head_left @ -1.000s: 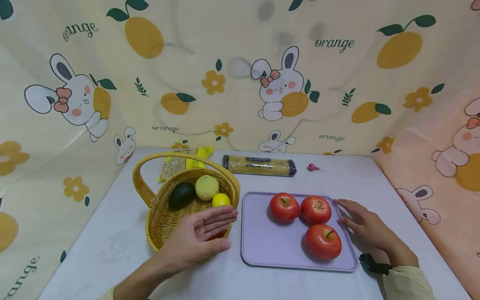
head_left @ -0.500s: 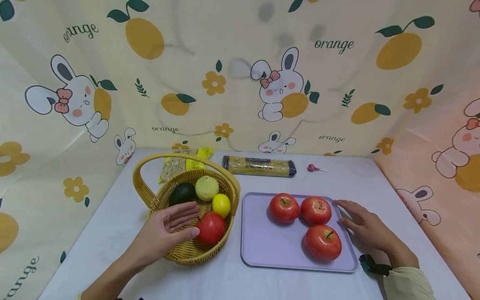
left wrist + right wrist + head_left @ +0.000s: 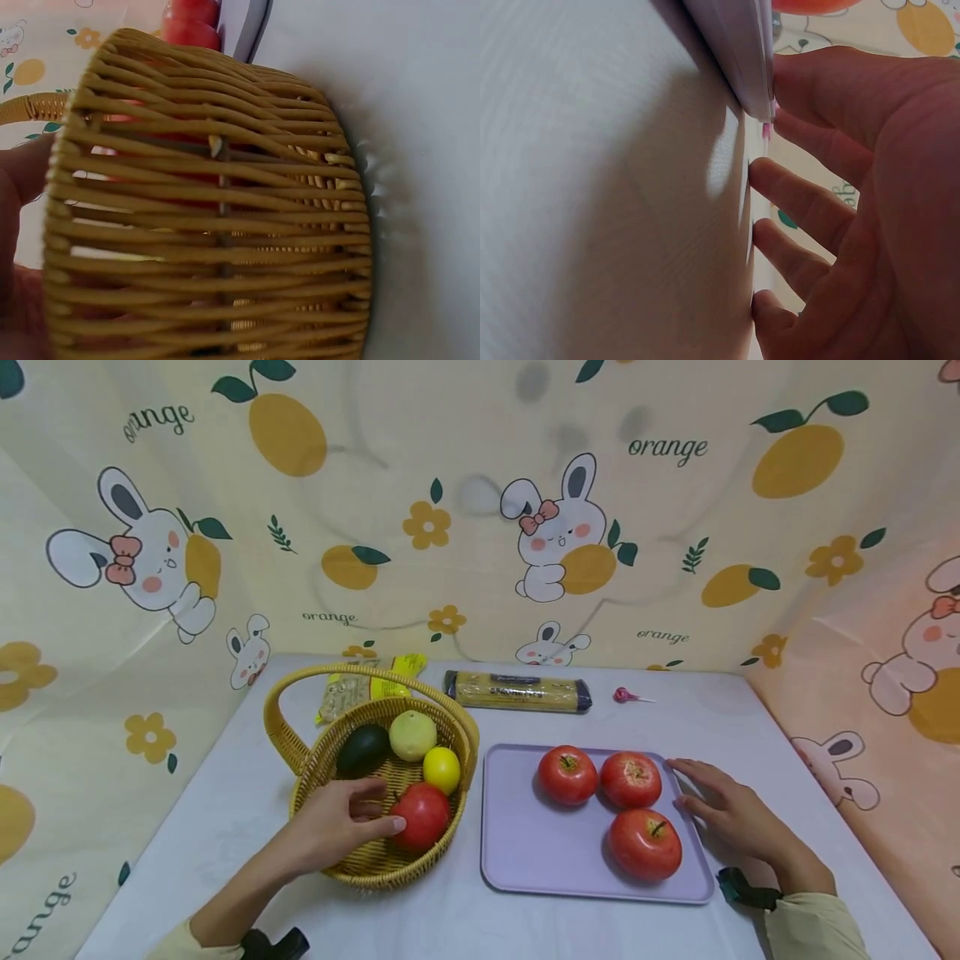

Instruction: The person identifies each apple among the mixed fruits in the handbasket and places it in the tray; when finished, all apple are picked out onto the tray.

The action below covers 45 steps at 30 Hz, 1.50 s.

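In the head view my left hand reaches over the near left rim of a wicker basket. Its fingers are bent loosely beside a round red fruit, and the thumb tip overlaps the fruit's left side. A dark green avocado, a pale green round fruit and a yellow lemon lie farther back in the basket. My right hand rests at the right edge of a lilac tray, its thumb against the rim in the right wrist view. Three red apples sit on the tray.
Behind the basket lies a yellow plastic food bag, partly hidden by the handle. A spaghetti pack and a lollipop lie along the back of the white table. A printed cloth hangs behind and at both sides.
My left hand has moved left from over the basket's right side, then lowered to the red fruit while its straight fingers bent. My right hand and the tray have stayed put.
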Available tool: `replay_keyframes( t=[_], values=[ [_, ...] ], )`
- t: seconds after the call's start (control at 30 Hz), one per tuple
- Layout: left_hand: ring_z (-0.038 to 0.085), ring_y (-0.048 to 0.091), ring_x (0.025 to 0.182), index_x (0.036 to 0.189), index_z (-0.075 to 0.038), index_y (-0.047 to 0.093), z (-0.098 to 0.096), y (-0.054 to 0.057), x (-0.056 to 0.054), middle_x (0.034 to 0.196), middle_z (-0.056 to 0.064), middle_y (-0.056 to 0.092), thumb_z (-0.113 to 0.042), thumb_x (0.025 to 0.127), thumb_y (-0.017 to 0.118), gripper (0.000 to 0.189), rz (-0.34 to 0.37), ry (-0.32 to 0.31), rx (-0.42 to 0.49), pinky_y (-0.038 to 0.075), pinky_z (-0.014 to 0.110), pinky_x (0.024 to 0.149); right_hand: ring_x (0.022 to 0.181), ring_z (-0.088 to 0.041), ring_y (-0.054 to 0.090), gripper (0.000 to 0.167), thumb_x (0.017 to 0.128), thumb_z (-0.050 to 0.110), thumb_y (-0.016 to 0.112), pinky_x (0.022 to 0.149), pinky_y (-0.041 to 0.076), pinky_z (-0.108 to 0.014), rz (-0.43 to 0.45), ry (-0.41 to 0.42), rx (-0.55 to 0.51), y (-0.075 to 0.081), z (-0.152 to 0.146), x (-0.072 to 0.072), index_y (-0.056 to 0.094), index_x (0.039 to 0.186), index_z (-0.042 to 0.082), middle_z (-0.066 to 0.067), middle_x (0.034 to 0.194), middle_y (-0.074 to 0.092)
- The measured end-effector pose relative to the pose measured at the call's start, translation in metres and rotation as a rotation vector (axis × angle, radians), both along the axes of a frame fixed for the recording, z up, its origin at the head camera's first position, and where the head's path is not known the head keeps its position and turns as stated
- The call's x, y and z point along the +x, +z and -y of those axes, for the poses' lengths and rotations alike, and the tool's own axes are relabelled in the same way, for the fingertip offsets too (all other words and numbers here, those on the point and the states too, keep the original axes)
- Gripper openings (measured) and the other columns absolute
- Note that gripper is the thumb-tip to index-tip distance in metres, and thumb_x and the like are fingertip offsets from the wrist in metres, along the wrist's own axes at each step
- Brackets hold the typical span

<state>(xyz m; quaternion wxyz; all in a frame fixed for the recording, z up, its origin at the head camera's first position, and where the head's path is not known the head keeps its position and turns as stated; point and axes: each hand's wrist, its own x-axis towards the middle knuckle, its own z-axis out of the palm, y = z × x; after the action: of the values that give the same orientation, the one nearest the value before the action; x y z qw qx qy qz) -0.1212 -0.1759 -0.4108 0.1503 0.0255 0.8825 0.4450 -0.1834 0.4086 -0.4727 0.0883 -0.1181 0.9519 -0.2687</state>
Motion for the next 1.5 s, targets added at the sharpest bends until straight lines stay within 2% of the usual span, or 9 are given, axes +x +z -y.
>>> replay_keyframes(
  t=[0.13,0.3,0.4,0.57,0.7,0.83,1.0,1.23,1.5],
  values=[
    [0.031,0.077,0.118,0.150,0.003,0.061,-0.007,-0.005,-0.006,0.138,0.016,0.074,-0.040,0.089,0.092,0.081,0.017,-0.036,-0.008,0.066,0.048,0.097,0.150,-0.065,0.037,0.073,0.106,0.041,0.071,0.106,0.041,-0.086,0.002,-0.004,0.004,-0.001,0.001,0.000,0.043,0.169,0.017,-0.029,0.169,0.042],
    [0.027,0.072,0.119,0.152,-0.003,0.062,-0.016,-0.009,-0.010,0.137,0.010,0.073,-0.042,0.090,0.090,0.078,0.053,-0.068,0.001,0.063,0.052,0.103,0.149,-0.065,0.038,0.072,0.106,0.039,0.072,0.104,0.042,-0.086,-0.005,0.004,0.003,-0.002,0.001,0.000,0.043,0.168,0.016,-0.030,0.168,0.042],
    [0.025,0.070,0.119,0.153,-0.006,0.062,-0.018,-0.010,-0.011,0.136,0.009,0.073,-0.041,0.088,0.092,0.080,0.041,-0.087,-0.021,0.061,0.054,0.105,0.150,-0.064,0.038,0.073,0.106,0.041,0.072,0.105,0.042,-0.085,-0.003,-0.003,0.007,-0.002,0.001,0.000,0.043,0.168,0.018,-0.029,0.169,0.042],
    [0.026,0.067,0.118,0.151,-0.012,0.064,-0.017,-0.011,-0.010,0.136,0.008,0.072,-0.038,0.082,0.097,0.081,-0.031,-0.100,-0.045,0.061,0.055,0.101,0.150,-0.065,0.037,0.073,0.106,0.042,0.071,0.105,0.041,-0.086,0.001,-0.004,0.005,-0.001,0.000,0.001,0.042,0.169,0.019,-0.029,0.169,0.041],
    [0.031,0.065,0.123,0.150,-0.016,0.065,-0.016,-0.012,-0.008,0.145,0.011,0.067,-0.035,0.080,0.099,0.081,-0.106,-0.060,-0.063,0.061,0.057,0.102,0.149,-0.065,0.038,0.073,0.106,0.042,0.070,0.104,0.042,-0.086,-0.007,0.006,-0.001,0.000,0.000,0.000,0.043,0.169,0.018,-0.029,0.169,0.042],
    [0.034,0.063,0.127,0.154,-0.012,0.060,-0.017,-0.014,-0.006,0.149,0.014,0.063,-0.028,0.079,0.100,0.087,-0.187,-0.037,-0.123,0.061,0.059,0.103,0.150,-0.065,0.038,0.073,0.106,0.042,0.071,0.106,0.042,-0.085,-0.013,0.006,0.000,0.000,0.000,0.000,0.044,0.168,0.017,-0.029,0.169,0.042],
    [0.035,0.065,0.128,0.154,-0.005,0.057,-0.020,-0.016,-0.005,0.149,0.016,0.065,-0.022,0.076,0.101,0.091,-0.231,-0.052,-0.153,0.061,0.058,0.105,0.150,-0.065,0.038,0.073,0.106,0.042,0.071,0.106,0.041,-0.085,-0.010,-0.001,-0.001,-0.001,0.000,0.000,0.044,0.168,0.016,-0.030,0.169,0.042],
    [0.034,0.065,0.128,0.155,-0.007,0.056,-0.021,-0.015,-0.004,0.149,0.015,0.064,-0.022,0.077,0.101,0.092,-0.260,-0.023,-0.148,0.062,0.056,0.104,0.150,-0.065,0.037,0.074,0.106,0.043,0.071,0.106,0.042,-0.084,0.001,-0.012,-0.003,0.000,0.001,0.001,0.043,0.169,0.017,-0.030,0.169,0.041],
    [0.030,0.065,0.129,0.155,-0.010,0.055,-0.016,-0.013,-0.001,0.148,0.010,0.066,-0.018,0.077,0.100,0.090,-0.423,0.020,-0.061,0.062,0.055,0.104,0.150,-0.066,0.037,0.074,0.106,0.042,0.071,0.106,0.042,-0.084,-0.004,-0.011,-0.008,0.000,0.000,0.001,0.043,0.169,0.017,-0.030,0.169,0.040]
  ],
)
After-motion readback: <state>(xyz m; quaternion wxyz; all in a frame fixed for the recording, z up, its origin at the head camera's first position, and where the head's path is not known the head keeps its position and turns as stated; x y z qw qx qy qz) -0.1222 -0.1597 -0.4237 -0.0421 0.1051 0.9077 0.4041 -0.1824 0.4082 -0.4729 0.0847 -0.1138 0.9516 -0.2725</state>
